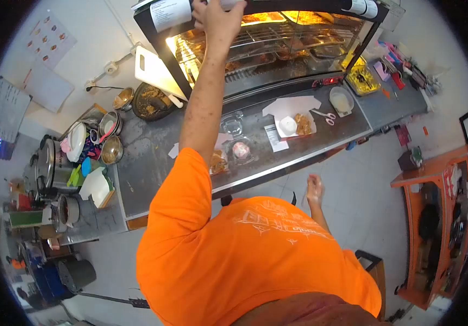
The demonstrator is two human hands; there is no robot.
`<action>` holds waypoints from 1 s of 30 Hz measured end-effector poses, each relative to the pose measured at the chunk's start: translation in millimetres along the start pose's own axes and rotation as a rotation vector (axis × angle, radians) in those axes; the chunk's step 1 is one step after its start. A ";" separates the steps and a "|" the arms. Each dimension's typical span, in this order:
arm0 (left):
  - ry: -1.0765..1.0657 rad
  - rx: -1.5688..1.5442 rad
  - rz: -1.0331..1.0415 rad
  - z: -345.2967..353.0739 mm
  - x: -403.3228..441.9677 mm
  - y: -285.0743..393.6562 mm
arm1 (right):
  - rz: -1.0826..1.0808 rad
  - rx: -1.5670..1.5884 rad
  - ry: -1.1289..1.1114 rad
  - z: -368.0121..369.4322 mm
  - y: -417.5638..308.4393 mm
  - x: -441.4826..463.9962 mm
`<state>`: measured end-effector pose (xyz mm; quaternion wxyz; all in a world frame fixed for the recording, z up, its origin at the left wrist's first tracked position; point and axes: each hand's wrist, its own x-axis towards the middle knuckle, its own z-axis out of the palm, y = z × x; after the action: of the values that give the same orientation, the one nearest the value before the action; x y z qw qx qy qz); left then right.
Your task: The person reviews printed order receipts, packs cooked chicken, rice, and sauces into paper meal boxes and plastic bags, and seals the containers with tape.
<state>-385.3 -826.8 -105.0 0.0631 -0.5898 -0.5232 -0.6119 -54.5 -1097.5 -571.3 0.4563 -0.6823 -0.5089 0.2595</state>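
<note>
My left hand (220, 20) reaches up to the top edge of the lit food warmer (266, 87). Its fingers are bent around a white paper slip (227, 4), partly cut off by the frame. My right hand (314, 189) hangs beside my body in front of the counter, fingers loose and holding nothing. On the counter stands an open paper box (304, 103) with a white rice mound (288, 125) and fried pieces (303, 124). A printed receipt (276, 138) lies beside it. My left arm partly hides another food box (218, 162), near a clear container with a wrapped round item (241, 150).
Scissors (329, 117) and a clear tub (342, 102) lie at the counter's right. A stone mortar (151, 102), a cutting board (155, 70), metal bowls (112, 149) and a large pot (60, 163) stand to the left. An orange shelf (435, 179) is at the right.
</note>
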 end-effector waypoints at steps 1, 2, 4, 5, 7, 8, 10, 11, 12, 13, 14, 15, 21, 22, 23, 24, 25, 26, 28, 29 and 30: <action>0.105 -0.048 0.034 8.7 5.5 -8.6 | 0.069 -0.054 -0.019 -17.7 15.4 -5.6; 0.129 -0.155 0.022 16.6 13.6 -15.6 | 0.141 -0.109 -0.036 -35.1 30.3 -11.8; 0.163 -0.360 -0.024 29.6 23.7 -32.3 | 0.248 -0.075 -0.027 -68.5 51.0 -27.5; 0.171 -0.435 -0.028 34.9 28.1 -36.8 | 0.276 -0.044 -0.034 -80.9 80.5 -32.9; 0.183 -0.574 -0.054 36.7 26.3 -41.8 | 0.349 0.006 -0.062 -96.9 159.8 -45.6; 0.123 -0.560 -0.064 19.5 12.4 -16.9 | 0.376 0.025 -0.084 -108.4 160.4 -49.7; 0.013 -0.741 -0.051 -11.0 -28.4 27.2 | 0.436 0.050 -0.133 -124.6 160.4 -40.0; -0.006 -0.746 0.079 -18.1 -47.3 22.0 | 0.477 0.069 -0.117 -126.8 166.2 -32.6; -0.061 -0.541 0.126 -26.4 -76.1 -17.3 | 0.518 0.086 -0.103 -125.3 174.9 -24.8; 0.023 -0.532 -0.121 -42.8 -122.8 4.2 | 0.486 0.094 -0.080 -120.2 177.6 -15.7; 0.025 -0.550 -0.100 -50.4 -159.1 -16.8 | 0.454 0.106 -0.049 -114.4 179.6 -8.1; -0.030 -0.247 -0.048 -64.2 -202.9 -64.9 | 0.425 0.162 -0.031 -105.9 175.6 0.8; -0.184 0.557 -0.517 -144.5 -445.3 -227.7 | 0.281 0.106 -0.260 -53.6 100.3 87.4; -0.212 0.698 -0.545 -144.2 -449.9 -224.1 | 0.214 0.067 -0.269 -45.4 93.4 103.1; -0.244 0.841 -0.575 -145.3 -455.7 -219.5 | 0.117 -0.082 -0.213 -42.1 73.3 118.4; -0.275 0.985 -0.603 -144.3 -458.5 -218.1 | 0.018 -0.229 -0.158 -38.5 45.9 135.9; -0.277 0.974 -0.664 -143.2 -458.4 -219.4 | 0.004 -0.232 -0.084 -29.5 34.3 154.6; -0.277 0.963 -0.726 -142.2 -456.6 -221.9 | -0.014 -0.235 -0.010 -21.2 22.5 173.0; -0.222 1.018 -0.735 -137.8 -449.6 -222.1 | 0.068 -0.380 0.053 -9.9 -30.6 197.8; -0.171 1.083 -0.681 -135.1 -446.8 -215.5 | 0.080 -0.368 0.036 -3.7 -41.0 209.7; -0.120 1.146 -0.625 -132.5 -441.9 -207.7 | 0.091 -0.355 0.019 3.7 -48.8 221.8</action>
<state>-485.5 -1067.7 -538.5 0.1570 -0.3160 -0.9158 -0.1919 -2.8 -886.4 -505.3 0.3211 -0.7770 -0.5108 0.1795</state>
